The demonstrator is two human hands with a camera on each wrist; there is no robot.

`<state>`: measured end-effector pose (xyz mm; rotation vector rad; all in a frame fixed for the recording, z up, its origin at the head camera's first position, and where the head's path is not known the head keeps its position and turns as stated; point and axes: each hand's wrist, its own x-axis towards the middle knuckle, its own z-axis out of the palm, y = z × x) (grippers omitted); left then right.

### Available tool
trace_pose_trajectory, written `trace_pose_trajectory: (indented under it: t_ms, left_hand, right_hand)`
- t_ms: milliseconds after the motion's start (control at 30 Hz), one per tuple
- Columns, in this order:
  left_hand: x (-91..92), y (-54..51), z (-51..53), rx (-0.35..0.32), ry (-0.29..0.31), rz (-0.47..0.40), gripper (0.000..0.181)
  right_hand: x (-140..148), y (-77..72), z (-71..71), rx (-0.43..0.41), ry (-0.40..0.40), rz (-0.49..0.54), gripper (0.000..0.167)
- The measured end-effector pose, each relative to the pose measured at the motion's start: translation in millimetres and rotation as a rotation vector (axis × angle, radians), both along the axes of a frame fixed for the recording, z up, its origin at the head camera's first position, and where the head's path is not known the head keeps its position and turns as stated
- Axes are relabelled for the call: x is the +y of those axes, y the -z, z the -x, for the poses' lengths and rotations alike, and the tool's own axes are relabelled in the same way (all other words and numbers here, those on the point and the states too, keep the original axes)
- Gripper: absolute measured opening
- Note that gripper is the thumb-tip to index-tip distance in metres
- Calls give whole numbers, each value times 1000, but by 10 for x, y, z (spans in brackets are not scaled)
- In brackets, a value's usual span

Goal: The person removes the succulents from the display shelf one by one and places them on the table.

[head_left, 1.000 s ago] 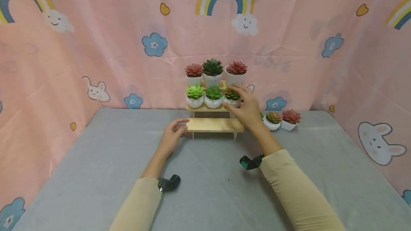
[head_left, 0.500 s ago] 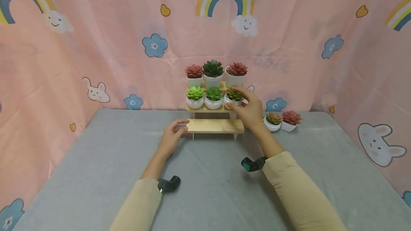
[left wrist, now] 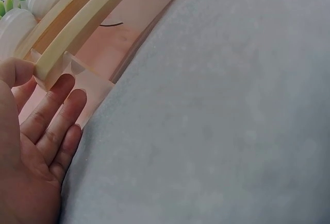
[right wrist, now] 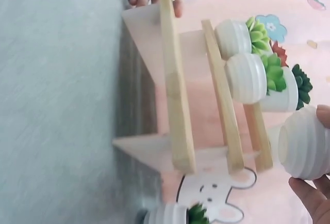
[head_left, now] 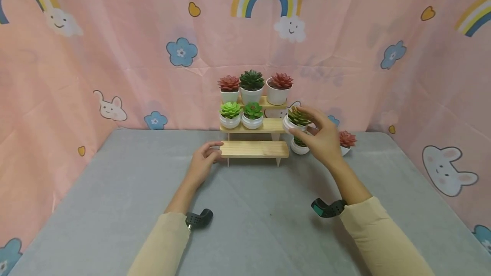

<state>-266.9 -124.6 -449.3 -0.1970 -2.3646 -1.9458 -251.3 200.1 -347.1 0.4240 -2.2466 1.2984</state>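
In the head view, my right hand (head_left: 324, 139) holds a potted succulent (head_left: 298, 116) with reddish-green leaves in a ribbed white pot. The plant is in the air, just right of the stand's middle shelf. In the right wrist view, thumb and fingers pinch the white pot (right wrist: 304, 144). My left hand (head_left: 201, 163) grips the left end of the lowest shelf of a three-tier wooden plant stand (head_left: 253, 149). The left wrist view has its fingers (left wrist: 49, 110) at the shelf's end and clear side support. A light green succulent (head_left: 230, 112) and a green succulent (head_left: 252, 112) stand on the middle shelf.
On the top shelf are a red succulent (head_left: 229, 86), a dark green succulent (head_left: 251, 82) and another red succulent (head_left: 280, 88). A small green succulent (head_left: 300, 146) stands on the grey table right of the stand. Another red one (head_left: 347, 139) is partly behind my right hand.
My right hand has lifted the reddish-green succulent off the right end of the middle shelf and carried it to the right. My left hand stays at the lowest shelf.
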Motion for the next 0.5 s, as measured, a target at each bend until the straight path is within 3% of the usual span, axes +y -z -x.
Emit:
trace_pose_trajectory:
  t_ms: [333, 500]
  left_hand:
    - [4, 7, -16, -3, 1, 19, 30]
    - [3, 1, -15, -9, -14, 21, 30]
  right_hand:
    - [268, 218, -292, 29, 4, 25, 61]
    - [348, 355, -309, 12, 54, -1, 61]
